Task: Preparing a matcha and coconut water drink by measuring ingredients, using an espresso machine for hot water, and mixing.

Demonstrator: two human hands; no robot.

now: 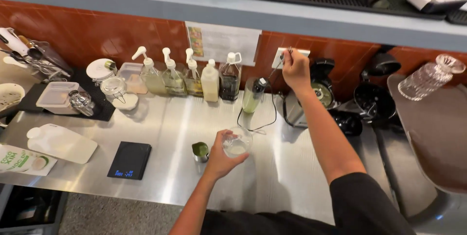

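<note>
My left hand (pixel 221 159) is wrapped around a clear glass (pixel 237 143) above the steel counter (pixel 170 123); a small green-filled cup (pixel 200 151) sits just at its nine o'clock. My right hand (pixel 295 68) pinches a thin utensil (pixel 279 64) over the tall green bottle (pixel 253 95), black cord (pixel 256 121) trailing between.

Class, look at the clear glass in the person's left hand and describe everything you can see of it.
The glass is a small, clear, round cup that looks like glass or clear plastic. It holds a shallow layer of pale, milky liquid at the bottom. It stands roughly upright, its open mouth facing up. The left hand grips it from the side and beneath, lifting it just above the steel counter. A small metal cup of green powder or paste stands beside it, apart.
</note>
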